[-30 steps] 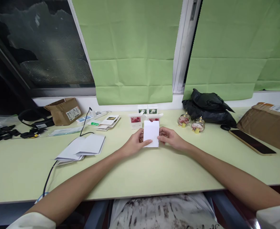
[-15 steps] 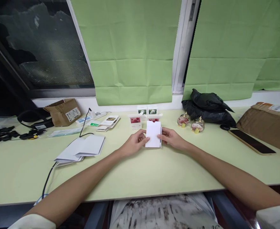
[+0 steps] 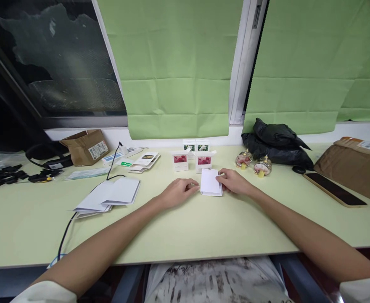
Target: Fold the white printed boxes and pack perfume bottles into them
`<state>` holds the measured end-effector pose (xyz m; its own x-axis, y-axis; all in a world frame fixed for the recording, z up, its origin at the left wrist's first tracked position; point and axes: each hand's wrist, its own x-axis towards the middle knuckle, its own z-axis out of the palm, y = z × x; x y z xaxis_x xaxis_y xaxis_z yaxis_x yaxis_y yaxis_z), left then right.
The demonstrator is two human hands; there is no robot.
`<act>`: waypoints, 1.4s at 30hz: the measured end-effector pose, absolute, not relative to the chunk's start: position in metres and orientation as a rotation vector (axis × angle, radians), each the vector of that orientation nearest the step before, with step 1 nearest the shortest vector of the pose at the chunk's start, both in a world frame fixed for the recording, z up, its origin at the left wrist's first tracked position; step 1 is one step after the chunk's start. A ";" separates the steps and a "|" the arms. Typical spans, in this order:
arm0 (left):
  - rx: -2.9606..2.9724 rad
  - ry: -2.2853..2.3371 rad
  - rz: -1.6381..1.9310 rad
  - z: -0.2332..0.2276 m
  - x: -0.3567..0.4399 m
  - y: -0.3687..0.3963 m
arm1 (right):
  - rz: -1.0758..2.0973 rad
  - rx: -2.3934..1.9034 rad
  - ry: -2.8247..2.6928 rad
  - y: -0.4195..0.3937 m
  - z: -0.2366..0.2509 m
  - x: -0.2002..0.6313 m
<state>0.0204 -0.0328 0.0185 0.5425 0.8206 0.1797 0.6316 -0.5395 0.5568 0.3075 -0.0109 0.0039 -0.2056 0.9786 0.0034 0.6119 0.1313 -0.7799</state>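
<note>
Right hand (image 3: 233,184) pinches the white folded card (image 3: 210,188) flat on the worktop (image 3: 185,227); left hand (image 3: 178,192), loosely curled, touches its near edge; steady pressure should keep edges aligned.

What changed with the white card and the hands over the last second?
The white card went from upright to lying flat on the table, shifted slightly right. The right hand still touches its edge; the left hand now rests at its left edge, fingertips down. The small boxes behind stayed put.
</note>
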 end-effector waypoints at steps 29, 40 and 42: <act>2.302 1.689 -0.018 0.071 -0.065 0.010 | 0.411 -1.779 -1.968 -0.009 0.004 0.308; 2.395 1.110 0.469 0.043 -0.012 -0.021 | 0.201 -1.098 -2.148 -0.029 0.015 0.297; 2.387 1.127 0.486 0.040 -0.009 -0.024 | 0.226 -0.919 -2.264 -0.033 0.018 0.294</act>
<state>-0.0087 -0.0242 0.0398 0.6033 0.7884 0.1202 0.6285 -0.5628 0.5369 0.2936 -0.0332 0.0175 -0.5241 0.6708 0.5248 0.5538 0.7365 -0.3883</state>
